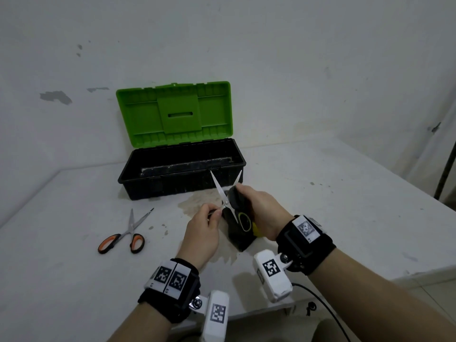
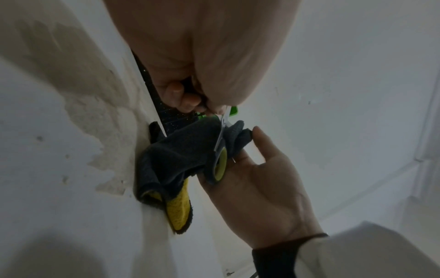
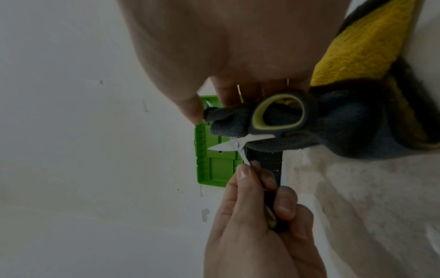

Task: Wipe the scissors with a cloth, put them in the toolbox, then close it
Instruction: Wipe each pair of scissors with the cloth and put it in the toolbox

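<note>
Blades wide open, and that is the point: the grey-and-lime scissors (image 1: 228, 201) are spread in a V so each blade can be reached on its own. The left hand (image 1: 204, 225) has fingers and thumb curled tight round one handle loop, pinning the tool steady above the table (image 1: 345, 193). The right hand (image 1: 256, 206) is wrapped round the grey cloth (image 1: 237, 198), thumb on top, pinching it onto the blade at the 1 o'clock side of the pivot. The other blade points bare toward 11 o'clock. The cloth's yellow underside hangs down beneath, its tail touching the tabletop, so there is slack to slide along the steel.

The toolbox (image 1: 182, 174) sits at 12 o'clock from the hands, near them, its green lid (image 1: 174, 112) propped upright and the black tray open, ready to receive. A second pair, the orange-handled scissors (image 1: 125, 233), lies flat on the table at 9 o'clock, blades nearly together, untouched by either hand. Wiping, I judge, is mid-step; stowing and closing remain.
</note>
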A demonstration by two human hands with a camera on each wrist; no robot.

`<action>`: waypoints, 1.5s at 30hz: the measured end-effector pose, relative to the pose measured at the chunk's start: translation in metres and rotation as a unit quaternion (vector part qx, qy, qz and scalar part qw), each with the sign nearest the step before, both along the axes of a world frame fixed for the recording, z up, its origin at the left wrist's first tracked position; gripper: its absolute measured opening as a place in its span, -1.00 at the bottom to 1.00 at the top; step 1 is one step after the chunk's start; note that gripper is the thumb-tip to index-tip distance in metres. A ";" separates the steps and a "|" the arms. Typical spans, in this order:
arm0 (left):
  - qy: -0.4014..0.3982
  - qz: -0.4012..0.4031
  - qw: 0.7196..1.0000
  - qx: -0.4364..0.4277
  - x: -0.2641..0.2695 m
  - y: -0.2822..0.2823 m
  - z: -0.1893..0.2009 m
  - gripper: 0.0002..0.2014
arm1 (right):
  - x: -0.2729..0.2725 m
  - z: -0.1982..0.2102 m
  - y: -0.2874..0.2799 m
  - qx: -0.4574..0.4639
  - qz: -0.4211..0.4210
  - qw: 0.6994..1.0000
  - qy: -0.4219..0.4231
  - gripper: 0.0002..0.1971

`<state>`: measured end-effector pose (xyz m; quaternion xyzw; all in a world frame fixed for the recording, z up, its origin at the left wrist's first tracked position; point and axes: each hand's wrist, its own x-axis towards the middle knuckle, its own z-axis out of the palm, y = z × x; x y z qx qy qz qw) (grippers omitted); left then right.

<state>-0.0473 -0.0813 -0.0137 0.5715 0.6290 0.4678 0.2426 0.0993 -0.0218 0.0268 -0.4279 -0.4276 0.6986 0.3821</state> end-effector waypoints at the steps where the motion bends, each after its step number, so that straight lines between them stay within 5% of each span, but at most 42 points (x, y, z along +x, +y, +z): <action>1: 0.001 -0.001 1.000 0.003 0.000 0.000 0.000 -0.86 | 0.000 -0.001 -0.001 0.003 0.004 1.000 0.004 -0.66; 11: -0.016 -0.037 0.999 0.001 0.002 0.000 0.001 -0.85 | 0.003 -0.006 0.006 -0.006 0.023 1.000 0.013 -0.64; 16: -0.013 -0.047 0.999 -0.004 0.001 -0.002 0.003 -0.84 | 0.005 0.001 0.014 0.030 -0.041 0.998 0.026 -0.86; 24: -0.044 -0.047 0.998 -0.027 -0.003 -0.013 -0.004 -0.85 | 0.030 0.012 0.038 0.050 -0.167 0.978 0.113 -0.80; 32: -0.072 -0.008 0.997 -0.025 -0.004 0.000 0.001 -0.85 | 0.012 -0.012 0.008 0.100 -0.006 0.995 -0.018 -0.79; 42: -0.013 -0.063 0.998 -0.010 -0.004 0.000 0.006 -0.84 | 0.007 -0.004 0.007 0.002 0.025 0.999 0.020 -0.71; 45: -0.018 -0.072 0.997 -0.017 -0.005 -0.001 0.007 -0.83 | 0.010 0.004 0.011 -0.002 0.008 0.999 0.040 -0.88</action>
